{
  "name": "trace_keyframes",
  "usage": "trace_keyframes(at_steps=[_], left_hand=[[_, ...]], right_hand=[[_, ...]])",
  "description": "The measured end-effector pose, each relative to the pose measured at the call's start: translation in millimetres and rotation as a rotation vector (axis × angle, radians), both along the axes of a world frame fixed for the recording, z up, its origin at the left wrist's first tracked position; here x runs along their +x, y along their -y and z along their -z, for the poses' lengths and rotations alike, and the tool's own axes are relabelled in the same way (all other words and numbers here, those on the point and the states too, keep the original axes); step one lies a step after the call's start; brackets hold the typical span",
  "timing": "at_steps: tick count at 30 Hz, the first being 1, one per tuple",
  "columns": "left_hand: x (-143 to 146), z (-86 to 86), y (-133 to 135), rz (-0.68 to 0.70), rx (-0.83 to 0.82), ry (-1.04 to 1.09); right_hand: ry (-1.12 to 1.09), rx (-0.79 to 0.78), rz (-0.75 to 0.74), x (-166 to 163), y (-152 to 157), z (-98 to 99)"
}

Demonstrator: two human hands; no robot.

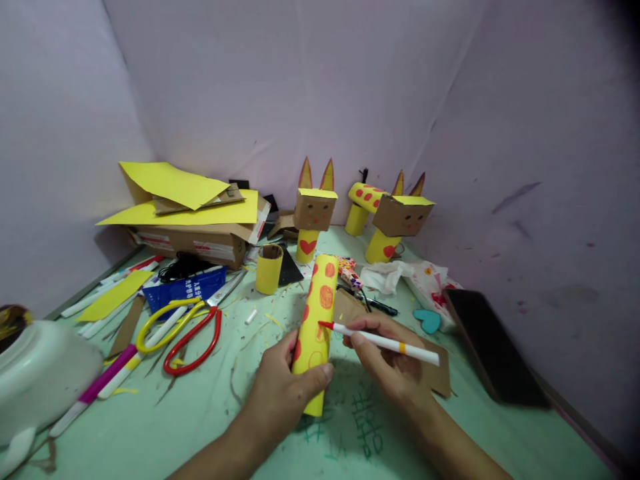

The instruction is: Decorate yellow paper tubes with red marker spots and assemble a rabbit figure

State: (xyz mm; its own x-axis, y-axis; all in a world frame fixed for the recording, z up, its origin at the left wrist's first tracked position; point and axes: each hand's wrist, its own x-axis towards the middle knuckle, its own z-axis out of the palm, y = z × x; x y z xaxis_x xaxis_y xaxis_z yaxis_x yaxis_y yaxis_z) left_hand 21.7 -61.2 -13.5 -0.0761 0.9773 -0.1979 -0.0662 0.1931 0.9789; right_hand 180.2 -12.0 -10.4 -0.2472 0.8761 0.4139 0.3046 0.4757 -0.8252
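A yellow paper-covered tube point(327, 275) stands tilted in my left hand point(295, 381), whose fingers and thumb wrap round its lower half. Orange-red spots cover its upper part, and lower down some spots are only outlined. My right hand point(383, 350) pinches a white felt-tip marker point(395, 345) with an orange band; its red tip touches the tube near the middle. Behind the tube stands a cardboard animal head with pointed ears point(314, 212) on a yellow neck with a red heart. A short yellow tube point(268, 272) stands to the left.
Red-and-yellow-handled scissors point(193, 337) lie at left by a purple-capped marker point(97, 383). A white pot point(45, 373) stands at the left edge. A finished-looking cardboard animal point(400, 217) is at the back, a phone point(493, 347) at right, yellow sheets point(180, 187) on a box.
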Motion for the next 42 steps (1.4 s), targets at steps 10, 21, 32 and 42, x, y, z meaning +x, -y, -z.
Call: trace_keyframes(at_steps=[10,21,32,42], left_hand=[[0.9,-0.1,-0.1,-0.012,-0.019,0.026],[1.0,2.1,-0.4,-0.006,-0.011,0.026],[1.5,0.6,0.2,-0.018,-0.023,0.007],[2.5,-2.5,0.7,-0.067,-0.037,0.063]], right_hand=[[-0.011,-0.016,-0.029,-2.3,3.1,-1.5],[-0.027,-0.063,-0.029,-1.1,2.7,3.1],[-0.032,-0.05,0.001,-2.3,2.5,0.1],[-0.094,-0.07,0.029,-3.7,0.1,2.8]])
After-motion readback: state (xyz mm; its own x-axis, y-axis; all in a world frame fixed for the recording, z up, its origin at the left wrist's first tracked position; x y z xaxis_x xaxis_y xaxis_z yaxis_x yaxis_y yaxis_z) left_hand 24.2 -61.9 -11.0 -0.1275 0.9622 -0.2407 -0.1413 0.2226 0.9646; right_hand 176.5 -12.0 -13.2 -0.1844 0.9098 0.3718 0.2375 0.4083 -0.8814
